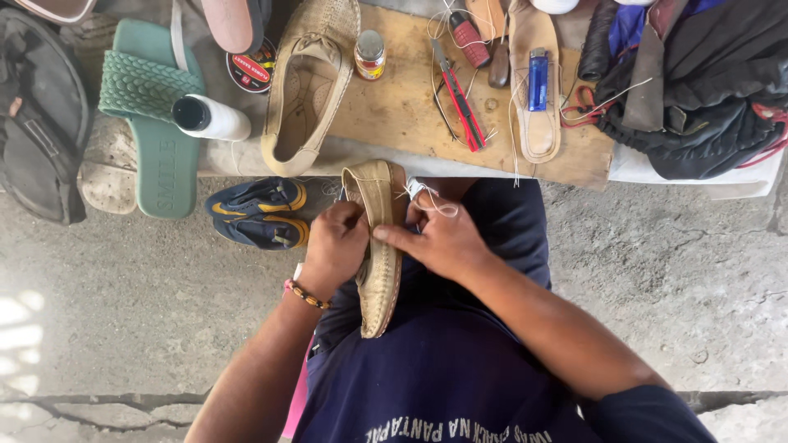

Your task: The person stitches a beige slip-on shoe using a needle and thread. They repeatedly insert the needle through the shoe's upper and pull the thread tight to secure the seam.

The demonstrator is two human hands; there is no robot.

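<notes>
A tan leather slip-on shoe (380,271) lies on my lap, sole edge up, its toe pointing toward me. My left hand (335,244) grips its left side near the heel, with a beaded bracelet on the wrist. My right hand (439,238) presses its index finger against the shoe's right edge and pinches a white thread (428,197) that loops off the heel. The matching tan shoe (308,90) rests on the wooden board (402,107) ahead.
On the board lie a small jar (370,54), a red-handled cutter (461,102), a blue lighter (538,79) on an insole, and a thread spool. A green sandal (156,115), white bottle (210,117), blue sandals (258,212), and dark bags (706,90) surround it.
</notes>
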